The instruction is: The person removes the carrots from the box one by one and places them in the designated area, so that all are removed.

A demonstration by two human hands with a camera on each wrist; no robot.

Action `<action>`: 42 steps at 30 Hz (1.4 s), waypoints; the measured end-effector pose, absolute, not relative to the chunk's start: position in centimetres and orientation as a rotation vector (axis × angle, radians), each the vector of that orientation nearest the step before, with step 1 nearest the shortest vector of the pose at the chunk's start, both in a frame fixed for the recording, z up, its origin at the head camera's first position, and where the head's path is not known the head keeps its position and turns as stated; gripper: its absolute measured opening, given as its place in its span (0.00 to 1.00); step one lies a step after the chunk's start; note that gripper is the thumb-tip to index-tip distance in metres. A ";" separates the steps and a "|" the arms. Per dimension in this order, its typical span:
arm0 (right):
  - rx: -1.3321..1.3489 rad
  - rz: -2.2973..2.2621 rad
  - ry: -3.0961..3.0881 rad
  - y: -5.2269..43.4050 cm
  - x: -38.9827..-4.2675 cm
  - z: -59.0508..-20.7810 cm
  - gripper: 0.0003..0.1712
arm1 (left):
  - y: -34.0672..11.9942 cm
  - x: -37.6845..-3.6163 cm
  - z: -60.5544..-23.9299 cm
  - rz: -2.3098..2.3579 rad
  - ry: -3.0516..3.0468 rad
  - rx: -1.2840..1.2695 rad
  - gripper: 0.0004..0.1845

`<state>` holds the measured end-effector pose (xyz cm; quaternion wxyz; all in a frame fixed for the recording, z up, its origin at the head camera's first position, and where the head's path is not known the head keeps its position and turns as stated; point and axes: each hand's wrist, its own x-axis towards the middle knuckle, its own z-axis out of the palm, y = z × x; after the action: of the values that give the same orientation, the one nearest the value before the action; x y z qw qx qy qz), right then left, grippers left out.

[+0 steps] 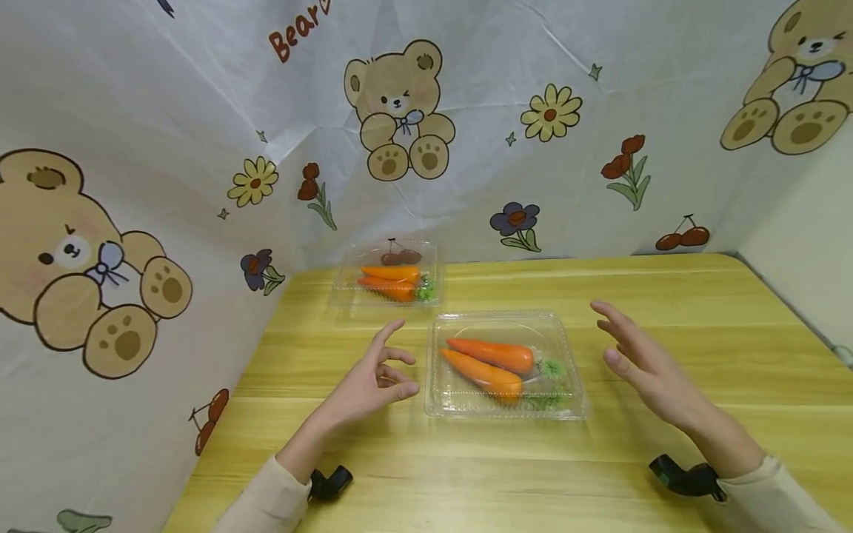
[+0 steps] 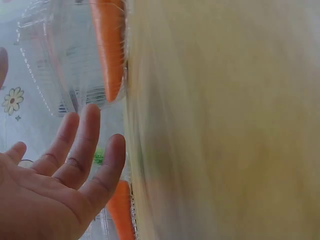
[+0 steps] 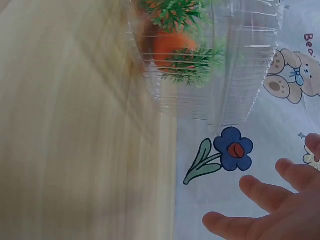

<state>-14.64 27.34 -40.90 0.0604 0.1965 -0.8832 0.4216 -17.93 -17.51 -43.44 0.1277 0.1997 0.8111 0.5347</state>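
Clamshell box (image 1: 504, 364), clear plastic with two orange carrots (image 1: 489, 364) inside, sits on the yellow table (image 1: 666, 311) between the two hands. To take it well, I judge both hands should close in evenly on its short sides, pressing lightly so the thin walls don't buckle or the lid pop. Left hand (image 1: 373, 381) hovers just beside the box's left edge, fingers loosely spread, holding nothing; right hand (image 1: 643, 363) hovers near its right edge, fingers straight, also empty. Neither touches the box. A second box of carrots (image 1: 389, 281) lies beyond it, nearer the bear-print curtain (image 1: 400, 104).
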 end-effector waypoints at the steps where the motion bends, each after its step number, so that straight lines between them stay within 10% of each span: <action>1: 0.596 1.290 -2.667 27.3 -14.6 -41.0 0.39 | -17.5 -17.8 -43.5 1.555 2.356 0.578 0.54; 32: 0.953 1.980 -2.278 28.0 -13.7 -46.4 0.20 | -16.5 -16.3 -44.8 1.669 2.052 0.580 0.37; 42: 1.122 1.909 -2.253 28.4 -14.1 -47.6 0.27 | -16.6 -16.1 -45.5 1.763 2.010 0.532 0.29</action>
<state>-14.12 28.39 -47.59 -0.0086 0.3551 -0.7132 0.6043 -16.07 -16.59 -45.46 0.2065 0.1908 0.7215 0.6327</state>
